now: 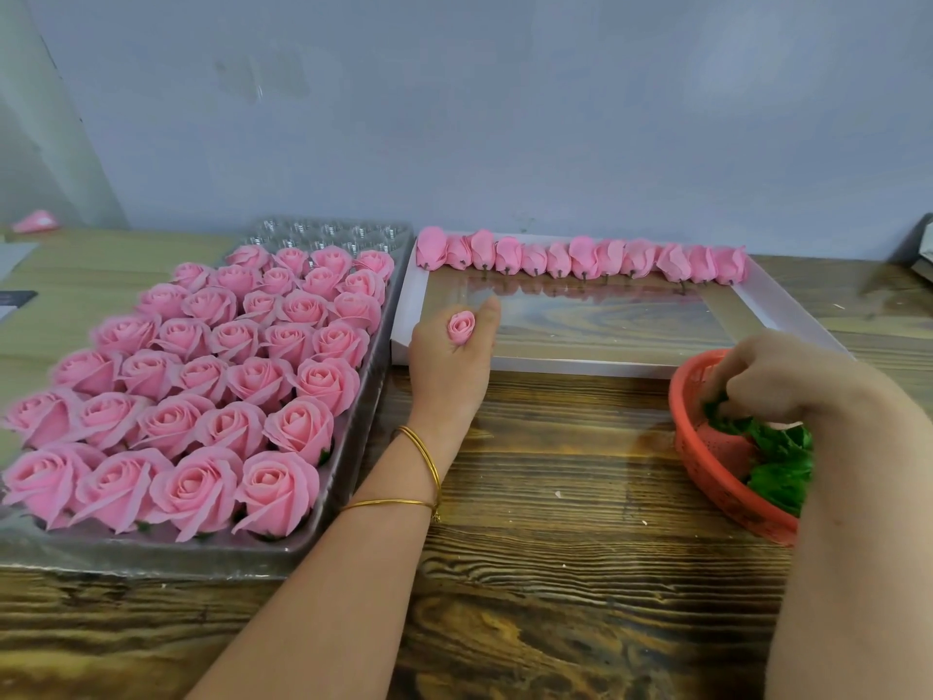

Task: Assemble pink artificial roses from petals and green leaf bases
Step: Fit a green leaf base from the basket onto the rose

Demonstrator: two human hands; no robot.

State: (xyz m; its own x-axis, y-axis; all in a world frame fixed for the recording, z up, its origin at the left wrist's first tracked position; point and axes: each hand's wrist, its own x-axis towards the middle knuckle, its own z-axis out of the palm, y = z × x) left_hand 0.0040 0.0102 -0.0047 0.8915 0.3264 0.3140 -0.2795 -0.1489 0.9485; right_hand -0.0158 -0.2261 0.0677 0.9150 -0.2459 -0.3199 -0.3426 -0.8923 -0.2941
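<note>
My left hand (449, 361) is closed around a small pink rosebud (461, 326) that pokes up from the fist, just left of the white box lid. My right hand (772, 381) reaches into a red plastic basket (717, 477) at the right, its fingertips pinched among the green leaf bases (782, 457); whether one is gripped is hidden. A row of pink rosebuds (580, 257) lies along the far rim of the white lid (570, 366). Finished pink roses (212, 376) fill most of a clear plastic tray (333, 497) on the left.
The tray's far cells (328, 234) hold nothing. Dark wood-grain tabletop (545, 497) lies between tray and basket. A grey wall stands right behind. A pink scrap (35, 222) lies at the far left, and a dark object (921, 245) sits at the far right edge.
</note>
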